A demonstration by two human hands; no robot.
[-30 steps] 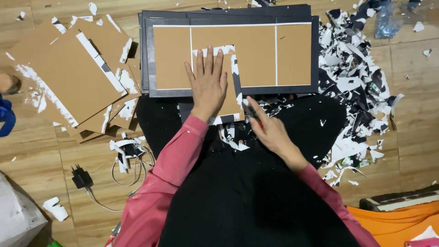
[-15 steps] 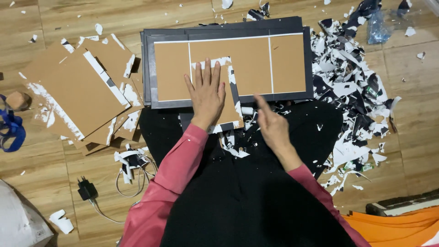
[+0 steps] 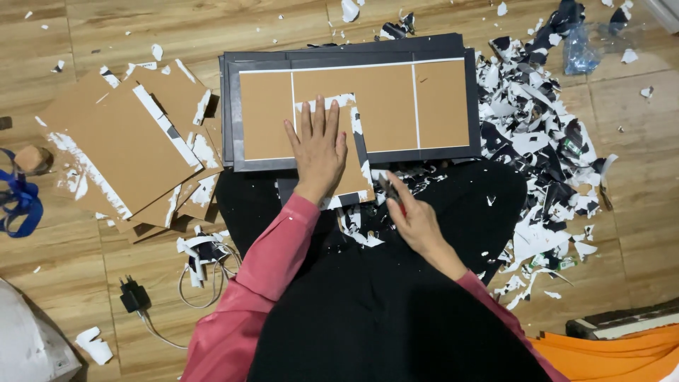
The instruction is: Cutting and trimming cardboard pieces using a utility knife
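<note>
My left hand (image 3: 320,152) lies flat, fingers spread, on a small brown cardboard piece (image 3: 353,177) with torn white edges. That piece rests on the near edge of a large brown board (image 3: 385,106) set in a dark grey frame (image 3: 472,99) and divided by thin white lines. At the piece's lower right corner, my right hand (image 3: 419,221) is closed around a small dark cutter (image 3: 389,189). The cutter's tip touches the piece's edge. My black-clothed lap lies under both hands.
A loose stack of brown cardboard sheets (image 3: 120,148) lies to the left. Torn black-and-white paper scraps (image 3: 544,141) are heaped on the right. A black charger with cable (image 3: 134,297), a blue strap (image 3: 21,205) and orange cloth (image 3: 608,357) are on the wooden floor.
The view has shifted a little. My left hand stays pressed on the small piece. My right hand stays at the piece's lower right edge with the cutter, barely moved.
</note>
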